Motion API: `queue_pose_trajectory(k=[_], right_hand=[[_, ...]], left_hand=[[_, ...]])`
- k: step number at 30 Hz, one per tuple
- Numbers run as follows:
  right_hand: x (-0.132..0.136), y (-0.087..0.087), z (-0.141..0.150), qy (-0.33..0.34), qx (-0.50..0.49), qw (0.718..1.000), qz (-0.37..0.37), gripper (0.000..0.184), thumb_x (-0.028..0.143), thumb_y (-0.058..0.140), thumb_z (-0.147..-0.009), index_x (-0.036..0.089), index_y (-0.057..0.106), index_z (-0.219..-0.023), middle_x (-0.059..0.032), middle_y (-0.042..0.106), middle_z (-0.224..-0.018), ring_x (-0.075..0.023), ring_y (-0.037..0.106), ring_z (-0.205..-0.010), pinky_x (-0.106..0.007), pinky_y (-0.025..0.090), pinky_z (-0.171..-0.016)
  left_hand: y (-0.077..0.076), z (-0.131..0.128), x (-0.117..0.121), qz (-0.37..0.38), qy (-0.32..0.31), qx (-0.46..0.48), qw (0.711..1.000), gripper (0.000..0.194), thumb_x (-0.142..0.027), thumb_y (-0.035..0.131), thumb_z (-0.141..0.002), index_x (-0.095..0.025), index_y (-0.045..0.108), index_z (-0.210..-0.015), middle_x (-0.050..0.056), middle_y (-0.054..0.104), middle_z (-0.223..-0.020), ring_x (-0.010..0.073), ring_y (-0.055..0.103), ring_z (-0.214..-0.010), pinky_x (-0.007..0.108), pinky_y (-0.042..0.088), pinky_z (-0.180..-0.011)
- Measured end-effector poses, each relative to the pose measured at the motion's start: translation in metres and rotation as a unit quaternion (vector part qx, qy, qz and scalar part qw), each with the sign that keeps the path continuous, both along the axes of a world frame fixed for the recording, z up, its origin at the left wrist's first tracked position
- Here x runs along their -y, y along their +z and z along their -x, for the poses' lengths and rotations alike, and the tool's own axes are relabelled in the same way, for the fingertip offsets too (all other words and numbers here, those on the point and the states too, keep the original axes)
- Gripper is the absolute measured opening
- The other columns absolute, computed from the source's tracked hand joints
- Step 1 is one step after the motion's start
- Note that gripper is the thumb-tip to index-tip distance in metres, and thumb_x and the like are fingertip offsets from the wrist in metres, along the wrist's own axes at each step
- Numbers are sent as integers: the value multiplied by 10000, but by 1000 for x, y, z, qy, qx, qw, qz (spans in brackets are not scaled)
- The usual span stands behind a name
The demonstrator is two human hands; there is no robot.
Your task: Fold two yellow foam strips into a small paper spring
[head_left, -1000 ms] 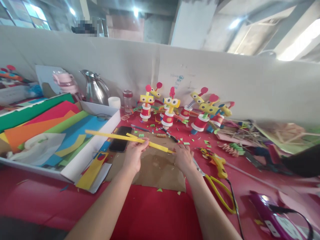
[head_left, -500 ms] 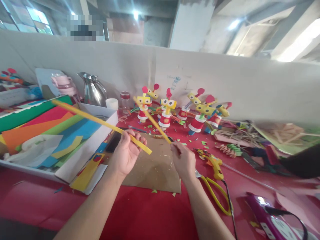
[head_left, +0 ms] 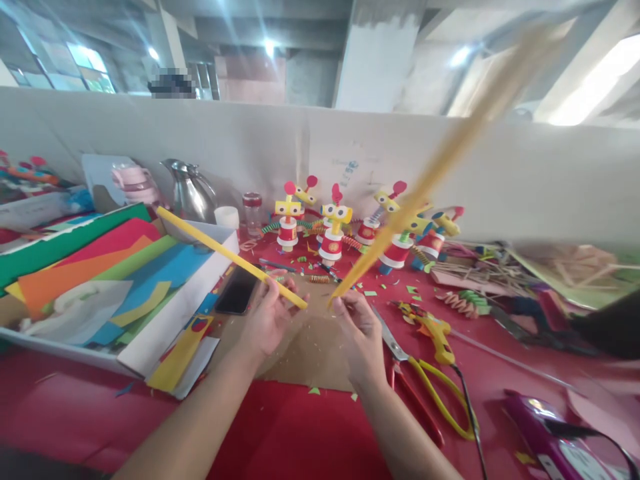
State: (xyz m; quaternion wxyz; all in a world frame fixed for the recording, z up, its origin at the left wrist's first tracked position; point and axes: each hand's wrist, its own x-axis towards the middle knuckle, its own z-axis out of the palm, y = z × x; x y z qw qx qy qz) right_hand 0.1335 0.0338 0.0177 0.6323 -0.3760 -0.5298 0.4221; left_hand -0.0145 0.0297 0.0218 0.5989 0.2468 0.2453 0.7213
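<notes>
My left hand (head_left: 270, 317) pinches a narrow yellow paper strip (head_left: 215, 247), which slants up to the left over the box. In my right hand (head_left: 357, 327) is the lower end of a second yellow strip (head_left: 377, 250), rising to the upper right; its far end is blurred. Both hands are above a brown board (head_left: 305, 353), and the near ends of the strips are a little apart. Scissors with yellow and red handles (head_left: 440, 393) lie beside my right wrist. Above them is a yellow glue gun (head_left: 436, 337).
Several red and yellow paper figures (head_left: 331, 247) stand behind the board. A white box (head_left: 185, 300) of coloured sheets is at left, with a black phone (head_left: 237, 291) beside it. A steel jug (head_left: 187, 193) stands behind. Thin sticks (head_left: 465, 267) and a purple device (head_left: 550, 427) are at right.
The right-hand strip has swung from pointing up-left to pointing up-right. My left hand has shifted slightly right with its strip. The view has tilted up a little.
</notes>
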Motion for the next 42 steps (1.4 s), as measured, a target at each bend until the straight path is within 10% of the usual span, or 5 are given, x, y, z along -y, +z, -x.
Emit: queue_pose_trajectory(k=[10,27,42], right_hand=[[7,4,3,13,40,999,-20,106,316,519,-878,219,543,-914,-23,624,-846,-152,594,-760,-290,467,-725],[-2,-3,1,86,106,990,16,127,289,537,-840,206,593,-917,-31,648,-875,-168,603,-770,-305,484,-739],[-7,-5,-2,56,138,989,24,122,314,574,-815,203,546,-776,2,603,-705,-150,594,-641,-275,483,-603]], left_hand=[[-8,-2,0,17,-30,-43,998,265,-109,694,-711,-212,652,-952,-19,567,-851,67,550,-724,211,483,-755],[-2,-7,8,80,-69,-181,978,372,-446,661,-755,-219,664,-1050,31,669,-796,166,635,-778,321,504,-756],[0,-10,8,119,-72,-174,975,279,-144,816,-538,-141,674,-778,31,696,-761,161,662,-757,339,528,-794]])
